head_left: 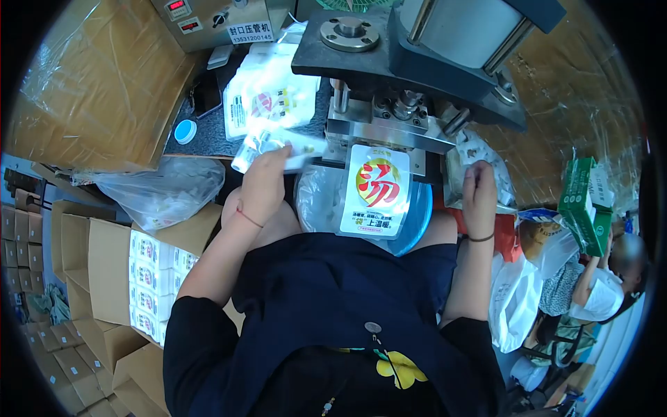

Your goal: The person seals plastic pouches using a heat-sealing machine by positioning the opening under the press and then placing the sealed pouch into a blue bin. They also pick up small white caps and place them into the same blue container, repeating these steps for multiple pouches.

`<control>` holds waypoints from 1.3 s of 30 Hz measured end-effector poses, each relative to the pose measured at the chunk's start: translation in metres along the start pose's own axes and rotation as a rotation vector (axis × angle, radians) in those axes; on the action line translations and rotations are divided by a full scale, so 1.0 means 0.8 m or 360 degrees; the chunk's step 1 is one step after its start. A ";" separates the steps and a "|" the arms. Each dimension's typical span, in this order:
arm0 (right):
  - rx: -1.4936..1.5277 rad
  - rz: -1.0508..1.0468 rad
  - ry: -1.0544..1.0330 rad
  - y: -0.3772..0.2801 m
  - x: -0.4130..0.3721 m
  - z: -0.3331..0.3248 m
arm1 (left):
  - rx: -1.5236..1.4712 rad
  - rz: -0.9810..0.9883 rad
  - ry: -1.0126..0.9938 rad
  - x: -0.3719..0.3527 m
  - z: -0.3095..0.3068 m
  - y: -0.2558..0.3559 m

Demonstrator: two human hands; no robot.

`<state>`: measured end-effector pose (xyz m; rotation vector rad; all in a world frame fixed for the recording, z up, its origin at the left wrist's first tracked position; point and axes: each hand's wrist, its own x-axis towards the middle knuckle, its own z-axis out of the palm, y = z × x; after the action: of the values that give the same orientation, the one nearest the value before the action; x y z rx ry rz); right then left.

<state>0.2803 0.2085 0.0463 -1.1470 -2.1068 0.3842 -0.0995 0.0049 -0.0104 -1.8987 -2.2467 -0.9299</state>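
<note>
My left hand (267, 174) is closed on a white printed pouch (299, 148), which is smeared by motion. Behind it lies a stack of similar white pouches (271, 94) on the dark worktop. In front of me a white pouch with a large red character (377, 191) hangs from the jaws of a metal press (389, 132), over a blue-rimmed tub (417, 222). My right hand (479, 187) has its fingers pinched together beside a plastic bag of small whitish parts (486, 156); what they hold, if anything, cannot be made out.
A control box (215, 21) stands at the back left. On the worktop are a blue cap (185, 131) and a phone (206, 97). A clear plastic bag (163, 191) hangs at the left above an open carton of packed pouches (149, 278). At right, another person (597, 288) handles a green box (585, 205).
</note>
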 end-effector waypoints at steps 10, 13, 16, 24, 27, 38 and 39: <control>0.0737 -0.0619 -0.0413 -0.128 0.004 0.029 | -0.1627 -0.0572 -0.0793 -0.009 0.021 0.129; 0.0622 -0.0649 -0.0536 -0.100 0.008 0.027 | -0.2143 -0.0714 -0.1014 -0.014 0.044 0.141; 0.0687 -0.0527 -0.0913 -0.091 0.005 -0.002 | -0.2478 -0.0885 -0.1062 -0.018 0.045 0.164; -0.0185 -0.0295 -0.0402 -0.035 0.027 -0.022 | -0.2622 -0.0964 -0.1218 -0.008 0.055 0.159; -0.0699 -0.0236 -0.0439 0.028 0.037 -0.007 | -0.2633 -0.1109 -0.1020 0.025 0.058 0.139; -0.0253 -0.0455 -0.0106 0.075 0.029 0.016 | -0.0094 -0.0287 0.0350 0.097 0.010 0.006; -0.0214 -0.0342 -0.0108 0.066 0.028 0.011 | 0.0410 -0.0123 0.0364 0.097 0.010 -0.025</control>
<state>0.2987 0.2573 0.0204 -0.9798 -2.3178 0.1858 -0.1339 0.0754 0.0068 -1.5272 -2.1944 -0.7763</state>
